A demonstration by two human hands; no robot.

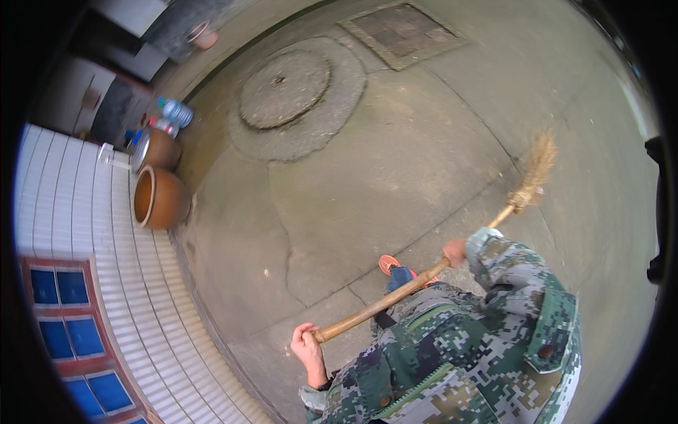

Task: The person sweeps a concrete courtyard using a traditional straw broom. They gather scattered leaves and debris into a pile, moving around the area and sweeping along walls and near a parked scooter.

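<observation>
A broom with a long wooden handle [378, 306] runs slantwise across the front of my body. My left hand [307, 344] grips the handle's top end at the lower middle of the view. Further down the shaft, close to the broom head, my right hand [454, 252] is closed around it. The straw broom head [535, 169] points away to the upper right, over the concrete ground [371, 191]; whether its tips touch the ground I cannot tell. Camouflage sleeves cover both my arms. An orange shoe [389, 264] shows beyond the handle.
Two brown clay pots [172, 204] stand against the white tiled wall [122, 233] at the left, with plastic bottles [177, 113] beyond them. A round concrete cover [286, 90] and a square cover [400, 32] lie in the ground ahead. A red-framed window [69, 312] is lower left.
</observation>
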